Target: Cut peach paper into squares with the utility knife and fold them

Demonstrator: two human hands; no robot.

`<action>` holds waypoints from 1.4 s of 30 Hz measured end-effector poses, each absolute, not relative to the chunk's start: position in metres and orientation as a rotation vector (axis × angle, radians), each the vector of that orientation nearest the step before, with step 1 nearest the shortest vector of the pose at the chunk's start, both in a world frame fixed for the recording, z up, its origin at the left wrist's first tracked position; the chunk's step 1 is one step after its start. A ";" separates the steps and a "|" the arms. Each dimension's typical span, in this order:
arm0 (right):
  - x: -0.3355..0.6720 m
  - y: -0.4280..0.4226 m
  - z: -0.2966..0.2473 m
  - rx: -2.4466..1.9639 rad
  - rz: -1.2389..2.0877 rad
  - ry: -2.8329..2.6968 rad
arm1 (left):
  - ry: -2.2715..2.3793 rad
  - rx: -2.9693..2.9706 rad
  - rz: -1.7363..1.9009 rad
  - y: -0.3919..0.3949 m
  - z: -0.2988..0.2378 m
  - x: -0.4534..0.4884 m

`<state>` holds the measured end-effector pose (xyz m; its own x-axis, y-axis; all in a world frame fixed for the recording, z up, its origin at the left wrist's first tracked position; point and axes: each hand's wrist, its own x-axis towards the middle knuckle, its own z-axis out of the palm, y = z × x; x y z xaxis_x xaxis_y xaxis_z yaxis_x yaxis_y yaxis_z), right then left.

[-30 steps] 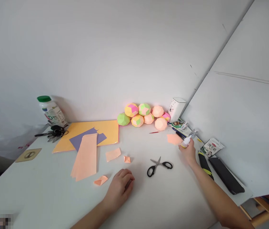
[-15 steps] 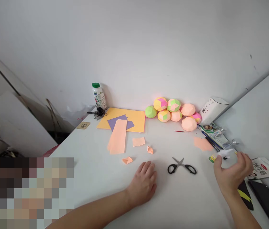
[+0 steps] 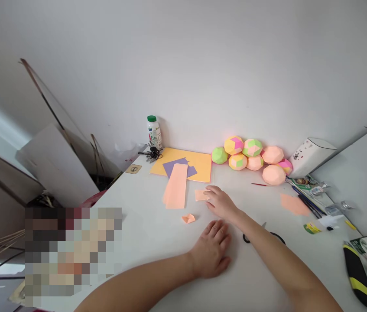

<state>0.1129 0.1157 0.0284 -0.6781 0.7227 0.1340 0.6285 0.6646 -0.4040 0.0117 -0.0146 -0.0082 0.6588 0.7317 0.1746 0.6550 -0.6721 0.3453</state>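
Note:
My left hand [image 3: 212, 249] lies palm down on the white table, fingers stretched out and holding nothing. Farther forward, my right hand [image 3: 221, 202] reaches across the table, fingers apart, its fingertips over the right edge of a small peach paper rectangle [image 3: 200, 195]. A folded peach paper piece [image 3: 189, 218] rests in front of it, to the left. The second folded piece is hidden, apparently under my right hand. Black-handled scissors [image 3: 278, 237] lie partly covered by my right forearm. Long peach paper strips [image 3: 177, 188] overlap a purple sheet [image 3: 192, 172].
Behind the strips is an orange-yellow sheet [image 3: 202, 167], with keys [image 3: 153, 152] and a green-capped bottle [image 3: 154, 132]. Several faceted paper balls [image 3: 273, 174] line the wall. At the right are a glue bottle [image 3: 321, 224], pens [image 3: 310, 205] and a black-and-yellow tool [image 3: 358, 275].
My right hand has moved left from beside the glue bottle to the small paper rectangle. My left hand stays flat on the table. The camera view has shifted left.

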 end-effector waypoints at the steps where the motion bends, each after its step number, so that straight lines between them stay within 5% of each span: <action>1: 0.103 0.122 0.027 -1.107 0.511 -2.602 | 1.114 2.626 0.443 -0.014 -0.008 0.012; 17: 0.132 0.084 0.058 -1.061 1.442 -1.854 | 1.125 2.586 0.641 -0.010 -0.014 0.013; 19: 0.156 0.078 0.062 -1.100 1.214 -1.835 | 1.129 2.584 0.637 -0.010 -0.013 0.012; 25: 0.302 0.059 0.041 -1.187 -0.569 -2.142 | 1.132 2.611 0.547 -0.011 -0.005 0.011; 28: 0.372 0.038 0.018 -1.341 -0.979 -2.257 | 1.154 2.634 0.556 -0.012 -0.007 0.016; 34: 0.379 0.022 0.008 -1.588 -0.957 -2.280 | 1.211 2.577 0.831 0.002 0.001 0.010; 37: 0.327 0.029 0.022 -1.459 -0.706 -2.267 | 1.698 2.191 0.992 0.028 0.024 -0.023; 42: 0.214 0.025 0.035 -0.839 -0.177 -2.607 | 2.434 1.477 0.554 0.083 0.040 -0.092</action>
<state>0.2137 0.0254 0.0346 -0.7425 0.5334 0.4052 0.5833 0.8123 -0.0004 -0.0922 0.0831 0.0402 -0.4599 0.8879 -0.0092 0.7966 0.4171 0.4376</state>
